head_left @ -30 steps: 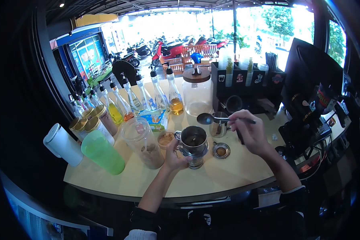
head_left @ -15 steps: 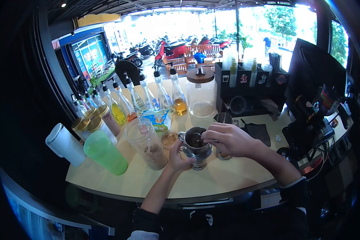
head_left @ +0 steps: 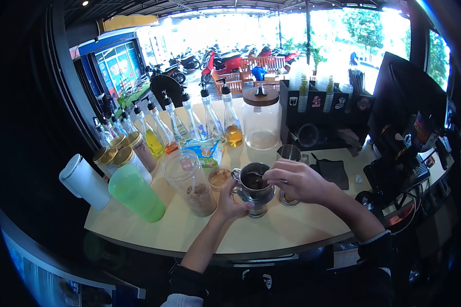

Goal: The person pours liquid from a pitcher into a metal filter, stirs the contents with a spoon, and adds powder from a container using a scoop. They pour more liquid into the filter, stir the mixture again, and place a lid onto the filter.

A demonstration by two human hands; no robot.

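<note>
A shiny metal drip-filter cup (head_left: 255, 190) with a small side handle stands on the counter, with dark liquid inside it. My left hand (head_left: 231, 203) is wrapped round its left side, steadying the lower body. Over its rim, my right hand (head_left: 298, 180) is closed in a pinch on what looks like a thin spoon (head_left: 262, 180), which dips into the liquid. The fingers hide most of its handle. Left of the cup sit a small tub of brown powder (head_left: 221, 177) and a tall clear container (head_left: 189, 187) with brown contents low inside.
A green tumbler (head_left: 137, 193), a white jug (head_left: 85, 181) and gold-lidded jars (head_left: 126, 157) stand left. Pump bottles (head_left: 210, 120) and a wooden-lidded glass jar (head_left: 262, 123) line the back. Right are a cup organizer (head_left: 327, 120), a small glass pitcher (head_left: 289, 152) and a dark cloth (head_left: 334, 173).
The camera view has shifted slightly, so everything sits a little to the right. My right hand has moved slightly at the rim; the left keeps its hold on the cup.
</note>
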